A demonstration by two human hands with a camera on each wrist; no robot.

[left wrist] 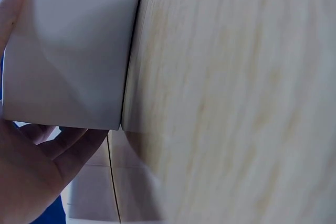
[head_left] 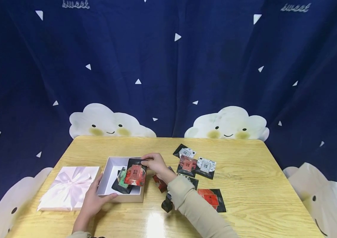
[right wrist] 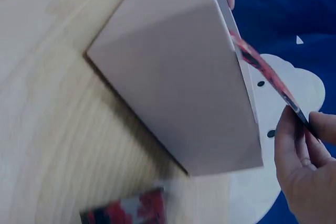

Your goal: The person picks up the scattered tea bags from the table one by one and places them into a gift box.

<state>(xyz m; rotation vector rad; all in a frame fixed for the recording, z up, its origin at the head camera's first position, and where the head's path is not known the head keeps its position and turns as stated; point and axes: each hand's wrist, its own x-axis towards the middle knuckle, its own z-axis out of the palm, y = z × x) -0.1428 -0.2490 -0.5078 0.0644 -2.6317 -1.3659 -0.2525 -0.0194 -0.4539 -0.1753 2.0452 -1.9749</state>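
My right hand [head_left: 158, 165] pinches a flat red-and-black packet [head_left: 136, 175] by its edge over the right side of a pale open box [head_left: 130, 198]. In the right wrist view the packet [right wrist: 268, 74] is seen edge-on between thumb and fingers, its far end at the box rim. Inside the box lies a green-and-black packet [head_left: 122, 181], partly covered by the red one. My left hand [head_left: 92, 201] grips the box at its near left corner, thumb on the front wall and fingers along the left side.
A pale pink lid with a ribbon bow [head_left: 71, 186] lies left of the box. To the right are several loose packets, among them a white-and-black one [head_left: 206, 167], a dark red one [head_left: 187, 164] and a bright red one [head_left: 212, 199]. A dark blue curtain [head_left: 156, 66] hangs behind the table.
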